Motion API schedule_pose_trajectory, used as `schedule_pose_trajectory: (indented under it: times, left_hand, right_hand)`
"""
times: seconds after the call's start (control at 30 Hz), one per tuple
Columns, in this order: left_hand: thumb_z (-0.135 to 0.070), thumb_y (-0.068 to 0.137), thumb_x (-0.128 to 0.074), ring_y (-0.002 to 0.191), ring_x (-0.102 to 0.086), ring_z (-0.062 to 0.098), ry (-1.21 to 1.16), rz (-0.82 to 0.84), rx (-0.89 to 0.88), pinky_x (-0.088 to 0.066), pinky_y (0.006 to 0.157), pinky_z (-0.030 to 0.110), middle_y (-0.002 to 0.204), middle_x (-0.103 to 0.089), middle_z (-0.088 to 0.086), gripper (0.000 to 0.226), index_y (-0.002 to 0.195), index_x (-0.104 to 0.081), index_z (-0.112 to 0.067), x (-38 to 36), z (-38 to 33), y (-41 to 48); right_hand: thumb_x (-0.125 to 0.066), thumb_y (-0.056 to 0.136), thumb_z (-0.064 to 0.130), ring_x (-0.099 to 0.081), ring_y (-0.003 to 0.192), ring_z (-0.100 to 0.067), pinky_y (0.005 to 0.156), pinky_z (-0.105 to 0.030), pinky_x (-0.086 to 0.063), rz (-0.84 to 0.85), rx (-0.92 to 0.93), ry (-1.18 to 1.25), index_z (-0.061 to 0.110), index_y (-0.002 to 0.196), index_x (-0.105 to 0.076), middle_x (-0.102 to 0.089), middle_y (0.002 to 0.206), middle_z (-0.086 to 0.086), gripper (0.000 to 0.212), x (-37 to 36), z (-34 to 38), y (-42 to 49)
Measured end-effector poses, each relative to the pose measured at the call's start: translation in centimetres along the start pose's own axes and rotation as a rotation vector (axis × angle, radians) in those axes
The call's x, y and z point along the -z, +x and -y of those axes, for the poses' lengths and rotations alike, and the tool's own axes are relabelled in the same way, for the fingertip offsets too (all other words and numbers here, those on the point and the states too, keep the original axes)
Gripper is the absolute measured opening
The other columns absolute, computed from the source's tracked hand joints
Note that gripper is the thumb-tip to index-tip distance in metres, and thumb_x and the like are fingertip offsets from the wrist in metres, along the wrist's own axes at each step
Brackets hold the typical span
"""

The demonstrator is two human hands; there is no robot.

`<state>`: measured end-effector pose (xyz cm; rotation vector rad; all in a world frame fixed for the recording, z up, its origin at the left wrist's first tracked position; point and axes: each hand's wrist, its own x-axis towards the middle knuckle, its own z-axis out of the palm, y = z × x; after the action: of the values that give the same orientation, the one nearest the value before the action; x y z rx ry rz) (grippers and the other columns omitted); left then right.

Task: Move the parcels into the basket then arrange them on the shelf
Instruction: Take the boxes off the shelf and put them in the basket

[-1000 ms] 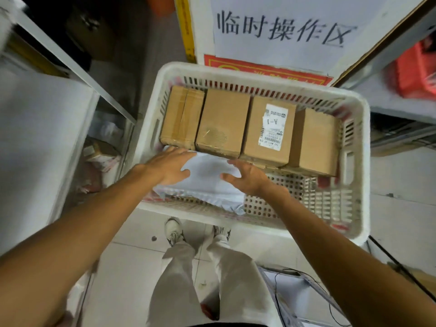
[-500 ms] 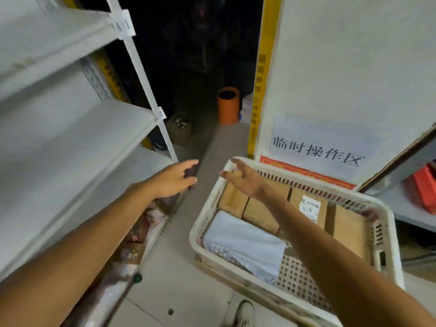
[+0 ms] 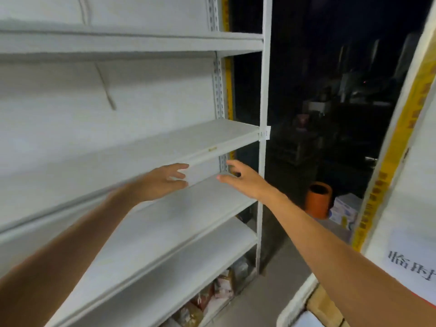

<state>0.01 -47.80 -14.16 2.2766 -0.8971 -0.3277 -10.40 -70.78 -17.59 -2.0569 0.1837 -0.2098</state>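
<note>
By shelf [image 3: 141,152], left hand [image 3: 160,182], right hand [image 3: 245,180] lifted from basket [image 3: 295,303]

A stockroom: a steel rack [image 3: 141,149] with a tag [image 3: 264,133] on its post [image 3: 263,90] stands just beyond the left hand [image 3: 162,182] and right hand [image 3: 245,180], packets [image 3: 212,298] on its lowest tier below them, a sign [image 3: 410,263] farther right.

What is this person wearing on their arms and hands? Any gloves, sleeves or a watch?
Nothing that shows. The left hand and right hand are bare, with no gloves, rings or tape. The left forearm and right forearm are uncovered to the picture's edge: no sleeve, watch or wristband is in view.
</note>
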Motion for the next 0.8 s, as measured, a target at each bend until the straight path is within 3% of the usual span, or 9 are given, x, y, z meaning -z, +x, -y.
schedule_pose_trajectory:
  times: [0.1,0.27,0.43,0.63,0.8]
  left_hand:
    - [-0.023,0.09,-0.064,0.104,-0.064,0.017,0.178,-0.141,0.072,-0.046,0.096,0.03,0.117,-0.063,-0.003,0.045,0.132,-0.049,-0.031,4.2,1.4,-3.5]
    - [-0.021,0.09,-0.063,0.096,-0.066,0.016,0.266,-0.344,0.197,-0.048,0.091,0.027,0.118,-0.064,0.003,0.046,0.134,-0.05,-0.026,9.1,2.8,-10.0]
    - [-0.017,0.092,-0.061,0.099,-0.066,0.02,0.295,-0.469,0.392,-0.048,0.095,0.035,0.121,-0.062,0.006,0.045,0.135,-0.049,-0.023,11.8,3.3,-16.1]
    - [-0.011,0.092,-0.06,0.101,-0.063,0.029,0.191,-0.659,0.587,-0.049,0.095,0.042,0.121,-0.06,0.009,0.042,0.127,-0.048,-0.029,13.7,4.2,-23.7]
    - [-0.017,0.093,-0.058,0.102,-0.062,0.018,0.321,-0.7,0.722,-0.05,0.09,0.03,0.123,-0.061,0.005,0.046,0.138,-0.047,-0.023,15.2,4.2,-29.8]
  right_hand:
    - [-0.068,0.085,0.048,-0.055,0.119,-0.019,0.1,-0.036,-0.047,0.031,0.115,-0.035,0.026,0.141,-0.044,-0.055,0.132,-0.003,0.065,-2.9,3.8,2.2]
    - [-0.071,0.082,0.05,-0.058,0.109,-0.017,0.083,-0.024,-0.044,0.204,0.276,-0.093,0.029,0.142,-0.043,-0.05,0.137,-0.002,0.069,-7.9,9.4,5.1]
    - [-0.066,0.084,0.056,-0.05,0.127,-0.021,0.102,-0.034,-0.045,0.413,0.388,-0.129,0.028,0.146,-0.039,-0.041,0.149,-0.004,0.074,-12.5,14.1,6.6]
    - [-0.065,0.086,0.054,-0.048,0.13,-0.021,0.096,-0.025,-0.035,0.565,0.529,-0.097,0.025,0.146,-0.038,-0.041,0.149,-0.007,0.072,-19.0,19.2,5.9]
    - [-0.064,0.086,0.054,-0.045,0.133,-0.02,0.102,-0.029,-0.035,0.688,0.637,-0.05,0.024,0.146,-0.039,-0.042,0.149,-0.007,0.071,-24.3,23.7,4.1]
